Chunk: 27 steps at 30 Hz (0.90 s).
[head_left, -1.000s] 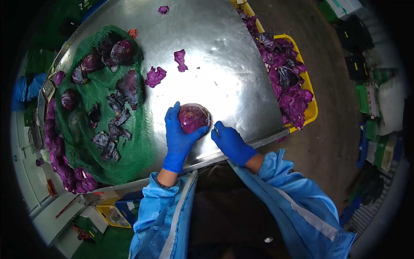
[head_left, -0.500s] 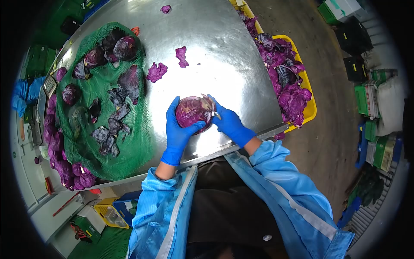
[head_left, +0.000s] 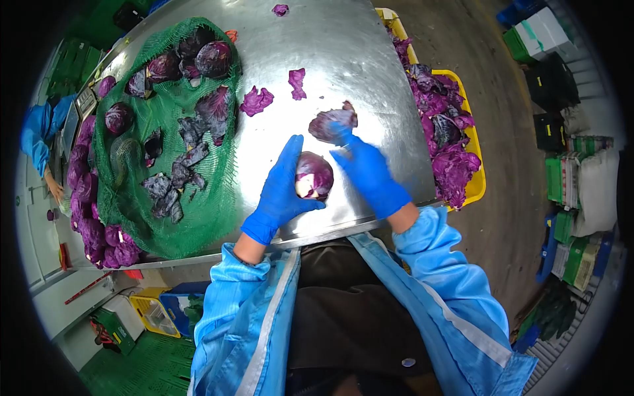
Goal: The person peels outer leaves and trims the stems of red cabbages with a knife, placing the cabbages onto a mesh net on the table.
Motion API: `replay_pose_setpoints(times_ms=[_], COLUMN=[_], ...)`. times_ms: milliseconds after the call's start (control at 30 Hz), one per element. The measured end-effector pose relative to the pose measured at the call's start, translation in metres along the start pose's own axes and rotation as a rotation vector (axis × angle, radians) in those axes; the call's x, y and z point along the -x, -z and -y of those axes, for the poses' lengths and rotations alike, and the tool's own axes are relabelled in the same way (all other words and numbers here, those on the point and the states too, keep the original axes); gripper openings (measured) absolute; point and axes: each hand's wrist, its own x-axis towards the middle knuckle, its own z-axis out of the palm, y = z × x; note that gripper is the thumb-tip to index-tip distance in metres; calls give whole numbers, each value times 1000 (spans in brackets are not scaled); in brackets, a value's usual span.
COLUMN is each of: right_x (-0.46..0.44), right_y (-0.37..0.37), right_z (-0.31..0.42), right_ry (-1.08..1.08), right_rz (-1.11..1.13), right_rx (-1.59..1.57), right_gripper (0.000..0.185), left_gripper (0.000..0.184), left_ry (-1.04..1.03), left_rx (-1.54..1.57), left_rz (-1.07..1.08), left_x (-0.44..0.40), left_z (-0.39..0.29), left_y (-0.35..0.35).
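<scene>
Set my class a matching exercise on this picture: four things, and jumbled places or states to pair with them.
1. left hand
2. right hand
3. green net
4. nearer yellow crate

A. beside the table, heaped with purple leaves
B. spread beneath dark leaves
C. blurred, at a loose leaf
D. cupped around a cabbage

Pairs: 1-D; 2-C; 3-B; 4-A

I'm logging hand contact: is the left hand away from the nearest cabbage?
No, the left hand curves around the purple cabbage, touching it.
</scene>
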Motion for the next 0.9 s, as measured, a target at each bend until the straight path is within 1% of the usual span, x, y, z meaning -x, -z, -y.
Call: replay_pose_setpoints(times_ms=[67, 100, 133, 200, 233, 267, 333, 367, 400, 433, 467, 500, 533, 567, 600, 633, 667, 733, 800, 833, 867, 900], right_x=[9, 7, 4, 6, 9, 10, 14, 11, 3, -9, -22, -37, -44, -45, -40, -35, -46, -53, -46, -33, -23, -12], right_y=[-12, -26, -24, -17, -15, -11, -8, -12, -15, -16, -15, -9, 3, -8, -20, -14, -38, -8, 17, 30, 27, 22], right_z=[19, 3, 4, 10, 17, 27, 44, 40, 34, 26, 17, 5, 4, -5, -15, 0, -48, -64, -50, -20, -4, 14], right_ry=[141, 256, 263, 129, 77, 83, 11, 6, 6, -52, -111, -42, -182, -123, -72, -149, -111, -209, -243, -18, 78, 8], right_rz=[117, 87, 90, 136, 158, 158, 254, 256, 263, 262, 257, 93, 235, 171, 113, 92, 79, -32, -159, -259, -260, -94], right_rx=[-132, -257, -255, -206, -223, -215, 175, 134, 134, 28, -79, -213, -121, -94, -66, -35, -228, 200, 381, 230, 176, 31], right_gripper=[58, 55, 55, 53, 51, 51, 49, 48, 48, 43, 40, 41, 46, 46, 45, 46, 42, 45, 57, 67, 72, 69], left_gripper=[125, 130, 130, 128, 124, 121, 120, 120, 118, 117, 117, 116, 116, 116, 116, 116, 116, 116, 114, 114, 116, 117], left_ry=[-106, 18, 19, 175, 185, 141, 254, 296, 259, 220, 223, 210, 191, 185, 146, 134, 124, 143, 100, 100, 69, 35], left_rx=[-270, -367, -368, -99, -43, -174, 22, 88, -4, -98, -99, -118, -139, -183, -136, -112, -90, -66, -122, -117, -77, -38], left_rz=[-122, -152, -159, -261, -248, -305, -256, -240, -289, -335, -333, -302, -282, -277, -301, -294, -285, -265, -181, -175, -100, -28], left_x=[1, 12, 18, 25, 23, 18, 8, 5, 7, 9, 13, 17, 17, 22, 26, 27, 27, 25, 22, 18, 7, 0], left_z=[2, 10, 10, 4, 8, 14, 15, 15, 13, 12, 11, 11, 10, 4, 12, 16, 19, 17, 14, 9, 2, -2], left_y=[-1, -3, -7, -22, -35, -41, -40, -41, -41, -41, -40, -38, -36, -34, -36, -34, -32, -26, -21, -16, -9, -5])
